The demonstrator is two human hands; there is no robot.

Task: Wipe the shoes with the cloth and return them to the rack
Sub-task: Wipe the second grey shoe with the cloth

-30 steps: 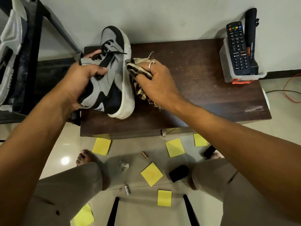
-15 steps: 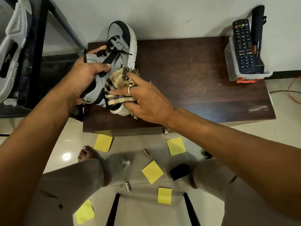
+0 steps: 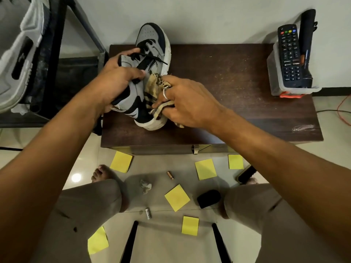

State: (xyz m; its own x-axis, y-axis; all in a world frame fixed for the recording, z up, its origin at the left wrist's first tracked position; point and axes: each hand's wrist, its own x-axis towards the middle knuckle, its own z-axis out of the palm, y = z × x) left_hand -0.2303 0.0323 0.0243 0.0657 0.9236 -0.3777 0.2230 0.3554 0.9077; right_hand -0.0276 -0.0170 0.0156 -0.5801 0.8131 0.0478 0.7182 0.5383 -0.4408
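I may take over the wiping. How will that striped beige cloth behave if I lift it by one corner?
Probably limp: the striped beige cloth bunches and folds where the right hand presses it against the grey and black sneaker. Likely light, as a few fingers hold it. Its frayed edge might snag on the black laces.
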